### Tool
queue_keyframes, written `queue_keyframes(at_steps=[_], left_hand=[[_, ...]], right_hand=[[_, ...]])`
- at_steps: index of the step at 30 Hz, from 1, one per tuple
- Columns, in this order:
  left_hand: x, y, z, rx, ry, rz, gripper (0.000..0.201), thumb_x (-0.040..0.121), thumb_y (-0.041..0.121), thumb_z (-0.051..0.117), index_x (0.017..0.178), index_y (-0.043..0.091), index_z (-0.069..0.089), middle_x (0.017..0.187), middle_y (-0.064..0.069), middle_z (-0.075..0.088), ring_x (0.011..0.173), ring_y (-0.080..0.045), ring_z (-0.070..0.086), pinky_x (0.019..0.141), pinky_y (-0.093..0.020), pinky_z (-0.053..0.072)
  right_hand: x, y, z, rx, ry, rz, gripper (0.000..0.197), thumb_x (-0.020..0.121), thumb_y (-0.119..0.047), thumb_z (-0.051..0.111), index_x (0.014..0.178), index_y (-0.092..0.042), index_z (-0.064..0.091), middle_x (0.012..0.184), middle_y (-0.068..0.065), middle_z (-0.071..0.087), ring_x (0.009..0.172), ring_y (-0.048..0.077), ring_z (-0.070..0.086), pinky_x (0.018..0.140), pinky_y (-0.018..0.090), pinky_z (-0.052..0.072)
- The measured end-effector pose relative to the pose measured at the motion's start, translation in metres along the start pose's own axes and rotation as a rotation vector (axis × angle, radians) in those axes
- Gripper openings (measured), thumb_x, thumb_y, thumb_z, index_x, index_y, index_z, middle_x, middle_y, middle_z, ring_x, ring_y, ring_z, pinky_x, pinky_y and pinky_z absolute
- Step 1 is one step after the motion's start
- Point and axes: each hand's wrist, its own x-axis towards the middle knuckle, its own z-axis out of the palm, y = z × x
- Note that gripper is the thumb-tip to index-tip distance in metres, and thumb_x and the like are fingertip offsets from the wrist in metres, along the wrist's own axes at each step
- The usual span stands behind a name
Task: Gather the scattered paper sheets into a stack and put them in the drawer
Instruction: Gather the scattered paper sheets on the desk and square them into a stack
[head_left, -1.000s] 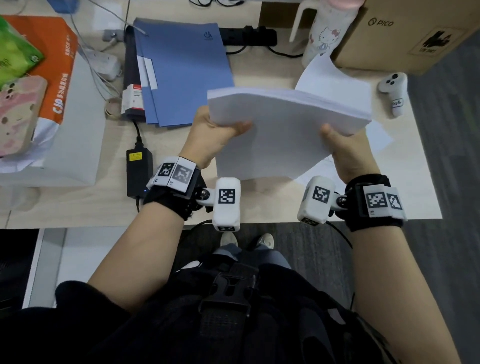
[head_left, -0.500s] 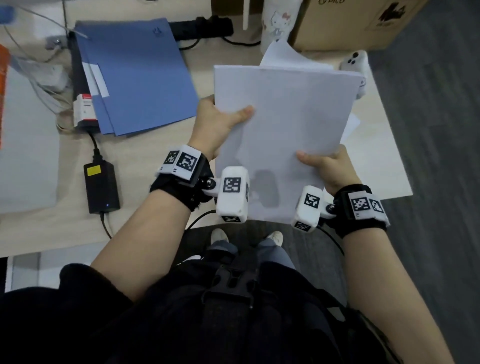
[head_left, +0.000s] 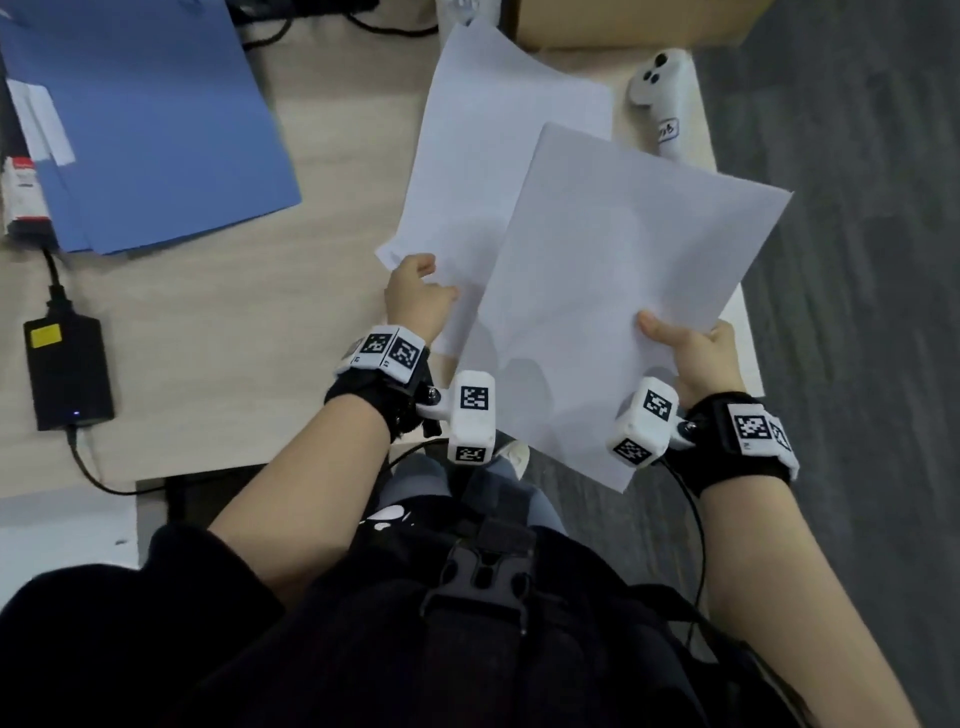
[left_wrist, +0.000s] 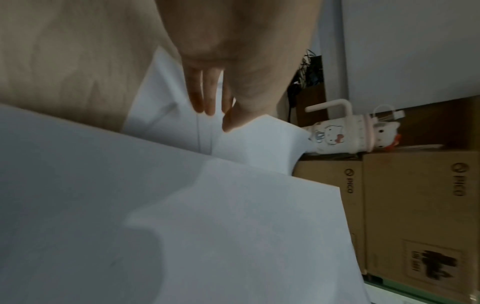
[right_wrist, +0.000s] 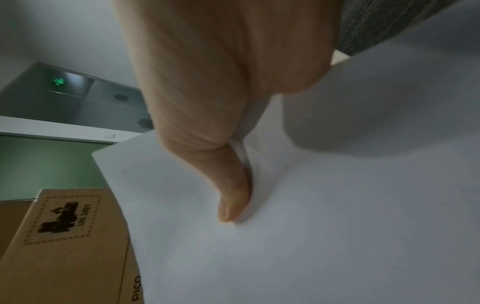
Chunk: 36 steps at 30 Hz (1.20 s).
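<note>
My right hand (head_left: 675, 338) grips the white paper stack (head_left: 613, 280) at its right edge, thumb on top, in the right wrist view too (right_wrist: 233, 197). The stack is tilted and overhangs the desk's front edge. My left hand (head_left: 431, 283) pinches the near corner of a loose sheet (head_left: 498, 150) that lies behind the stack and curls upward. In the left wrist view its fingers (left_wrist: 205, 96) reach out over white paper (left_wrist: 155, 98) on the desk. Another sheet's edge (head_left: 740, 322) shows under the stack at the right. No drawer is in view.
A blue folder (head_left: 156, 130) lies at the back left and a black power adapter (head_left: 67, 374) with its cable at the left. A white controller (head_left: 660, 98) and a cardboard box (head_left: 623, 21) sit behind the paper. A cartoon bottle (left_wrist: 337, 135) stands by the box.
My left hand has let go of the stack and taken the loose sheet's corner. The right hand now holds the stack alone, swung to the right and tilted.
</note>
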Motion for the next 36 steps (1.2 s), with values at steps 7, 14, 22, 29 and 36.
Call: queue_keyframes(at_steps=[7, 14, 22, 29, 36], left_hand=[[0.037, -0.019, 0.005, 0.273, 0.248, 0.059, 0.055, 0.075, 0.004, 0.062, 0.129, 0.007, 0.05, 0.132, -0.015, 0.048, 0.122, -0.03, 0.048, 0.104, -0.038, 0.039], [0.087, 0.001, 0.007, 0.456, 0.221, 0.138, 0.051, 0.074, 0.004, 0.056, 0.124, 0.012, 0.052, 0.129, -0.01, 0.053, 0.121, -0.031, 0.046, 0.094, -0.036, 0.043], [0.076, -0.025, -0.008, 0.197, 0.265, 0.32, 0.058, 0.067, -0.019, 0.033, 0.111, 0.002, 0.063, 0.116, -0.017, 0.059, 0.1, -0.025, 0.059, 0.074, -0.007, 0.042], [0.083, -0.025, -0.025, 0.083, 0.237, 0.296, 0.044, 0.073, -0.017, 0.045, 0.108, 0.001, 0.063, 0.111, -0.015, 0.062, 0.093, -0.01, 0.057, 0.066, -0.006, 0.048], [0.085, -0.004, -0.028, 0.13, 0.209, 0.321, 0.052, 0.071, -0.017, 0.04, 0.113, 0.003, 0.062, 0.113, -0.002, 0.056, 0.096, -0.006, 0.053, 0.078, -0.008, 0.046]], right_hand=[[0.029, 0.012, -0.002, 0.01, 0.067, 0.135, 0.026, 0.076, -0.001, 0.074, 0.096, -0.007, 0.059, 0.098, 0.007, 0.067, 0.092, 0.028, 0.066, 0.08, 0.042, 0.057], [0.053, 0.035, -0.002, -0.021, 0.172, 0.162, 0.043, 0.071, -0.005, 0.079, 0.109, -0.001, 0.061, 0.102, 0.009, 0.069, 0.097, 0.028, 0.066, 0.092, 0.048, 0.052], [0.059, 0.044, 0.006, -0.024, 0.238, 0.151, 0.016, 0.077, 0.003, 0.071, 0.089, -0.003, 0.063, 0.079, 0.007, 0.065, 0.075, 0.024, 0.061, 0.069, 0.033, 0.052], [0.062, 0.042, 0.01, -0.081, 0.27, 0.154, 0.015, 0.075, 0.002, 0.073, 0.075, -0.008, 0.061, 0.075, 0.005, 0.063, 0.068, 0.022, 0.06, 0.075, 0.038, 0.051], [0.062, 0.041, 0.011, -0.09, 0.269, 0.137, 0.015, 0.077, 0.0, 0.073, 0.075, -0.01, 0.061, 0.075, 0.004, 0.064, 0.064, 0.02, 0.059, 0.066, 0.028, 0.05]])
